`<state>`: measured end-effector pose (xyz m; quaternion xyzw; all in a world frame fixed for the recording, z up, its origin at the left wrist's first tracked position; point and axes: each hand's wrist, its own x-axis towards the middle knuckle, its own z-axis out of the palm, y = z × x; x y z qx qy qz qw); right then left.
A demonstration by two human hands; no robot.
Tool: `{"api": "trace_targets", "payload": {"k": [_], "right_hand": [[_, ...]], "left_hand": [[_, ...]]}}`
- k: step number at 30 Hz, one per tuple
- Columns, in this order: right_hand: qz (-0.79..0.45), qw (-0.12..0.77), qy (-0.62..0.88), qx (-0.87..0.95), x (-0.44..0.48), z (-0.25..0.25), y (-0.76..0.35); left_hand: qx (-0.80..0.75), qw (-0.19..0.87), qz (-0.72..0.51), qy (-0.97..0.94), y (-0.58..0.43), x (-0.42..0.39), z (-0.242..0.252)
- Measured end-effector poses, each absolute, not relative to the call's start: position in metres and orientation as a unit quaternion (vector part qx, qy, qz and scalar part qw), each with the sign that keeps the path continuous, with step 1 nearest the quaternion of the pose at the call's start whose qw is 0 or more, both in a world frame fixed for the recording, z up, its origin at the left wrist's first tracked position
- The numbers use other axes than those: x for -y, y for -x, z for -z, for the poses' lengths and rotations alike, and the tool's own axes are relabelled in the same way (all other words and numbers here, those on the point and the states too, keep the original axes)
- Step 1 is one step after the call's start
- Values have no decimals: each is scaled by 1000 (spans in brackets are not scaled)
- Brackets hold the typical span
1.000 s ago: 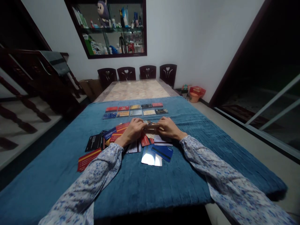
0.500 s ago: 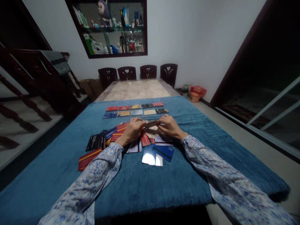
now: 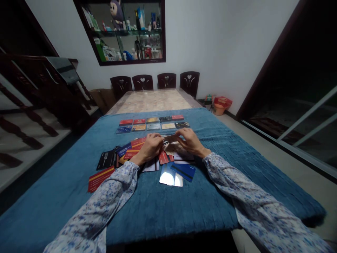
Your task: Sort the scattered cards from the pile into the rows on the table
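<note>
My left hand and my right hand meet over a loose heap of plastic cards on a blue cloth. Between their fingertips they pinch one card, held a little above the heap and tilted. Beyond the hands lie two neat rows of cards, side by side. A blue card and a shiny silver card lie nearest me.
The blue cloth covers the near half of a long table; bare marble top lies beyond. Dark chairs stand at the far end. A wooden stair rail is on the left, a glass door on the right.
The card held between both hands has risen slightly off the heap and tilted. My right hand has shifted a little up and away from me.
</note>
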<state>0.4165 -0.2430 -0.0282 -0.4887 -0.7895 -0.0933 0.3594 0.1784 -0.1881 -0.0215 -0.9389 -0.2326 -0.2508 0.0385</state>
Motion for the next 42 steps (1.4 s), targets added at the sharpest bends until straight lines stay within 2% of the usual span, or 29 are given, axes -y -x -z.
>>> {"api": "trace_targets", "payload": {"k": [6,13,27,42], "right_hand": [[189,382,451,785,245,24,-416],[249,333,432,800,249,18,-409],[242,291,430,819,252,24,-403],[178,222,533,797,257,37,-408]], "left_hand": [[245,48,313,916,-180,193,18],[239,27,377,894,-183,203,14],[268,-37,311,911,-188,211,16],[330,17,242,912,-184,214,17]]}}
